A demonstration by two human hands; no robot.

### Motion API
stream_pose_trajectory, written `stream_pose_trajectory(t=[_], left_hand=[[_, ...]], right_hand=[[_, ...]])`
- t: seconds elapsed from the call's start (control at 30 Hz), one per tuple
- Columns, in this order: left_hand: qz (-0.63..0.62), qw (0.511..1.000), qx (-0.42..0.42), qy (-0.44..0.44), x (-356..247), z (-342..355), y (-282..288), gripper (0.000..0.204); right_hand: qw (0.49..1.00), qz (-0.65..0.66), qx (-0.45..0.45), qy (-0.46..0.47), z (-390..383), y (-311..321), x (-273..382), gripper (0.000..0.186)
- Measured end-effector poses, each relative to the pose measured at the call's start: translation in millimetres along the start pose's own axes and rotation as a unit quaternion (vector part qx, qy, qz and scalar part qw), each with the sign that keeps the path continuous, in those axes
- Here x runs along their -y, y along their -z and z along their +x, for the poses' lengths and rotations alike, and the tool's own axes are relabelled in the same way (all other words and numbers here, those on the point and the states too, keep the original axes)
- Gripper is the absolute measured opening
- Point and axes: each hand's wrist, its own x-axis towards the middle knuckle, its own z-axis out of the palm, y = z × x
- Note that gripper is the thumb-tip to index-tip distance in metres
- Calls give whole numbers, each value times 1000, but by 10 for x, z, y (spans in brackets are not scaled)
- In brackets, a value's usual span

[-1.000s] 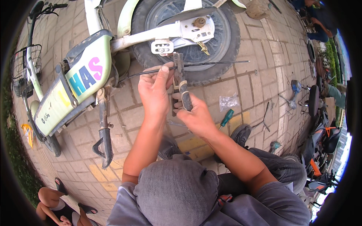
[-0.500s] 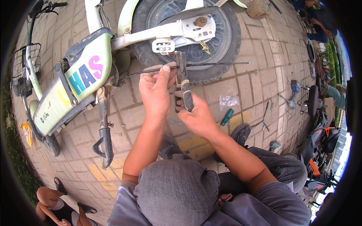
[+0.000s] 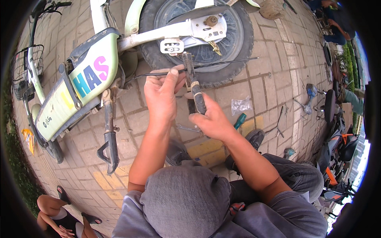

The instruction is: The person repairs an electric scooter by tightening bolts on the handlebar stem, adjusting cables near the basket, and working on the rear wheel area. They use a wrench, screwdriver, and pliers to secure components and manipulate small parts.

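Note:
My left hand (image 3: 162, 90) pinches a thin black cable (image 3: 229, 62) between thumb and fingers. The cable comes from beside the white and pale green electric bike (image 3: 85, 81), which lies on its side. Its free end points right, over the rear wheel (image 3: 245, 47). My right hand (image 3: 214, 121) grips worn pliers (image 3: 193, 81) with dark, taped handles. Their jaws lie across the cable, just right of my left fingertips. Whether the jaws are fully closed on it is too small to tell. Above the jaws is the bike's white pedal (image 3: 172, 46).
On the brick paving right of my hands lie a clear plastic bag (image 3: 241, 105), a green-handled screwdriver (image 3: 240, 120) and a thin black tool (image 3: 280, 119). A wrench (image 3: 187, 128) lies below my wrists. Another person (image 3: 59, 220) sits at lower left; parked scooters (image 3: 337, 158) stand at right.
The cable's free end has swung up and slightly left. The pliers have tilted a little, with their head moving up and left. My right hand has shifted slightly to the right and down.

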Motion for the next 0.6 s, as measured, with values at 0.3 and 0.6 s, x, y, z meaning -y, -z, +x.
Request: stream_pose_trajectory(t=[0.3, 0.6], left_hand=[[-17, 999, 6, 39, 132, -62, -17, 27], [126, 967, 143, 169, 157, -255, -142, 48]], right_hand=[[999, -39, -21, -14, -14, -4, -18, 34], [982, -10, -165, 88, -186, -103, -282, 66]])
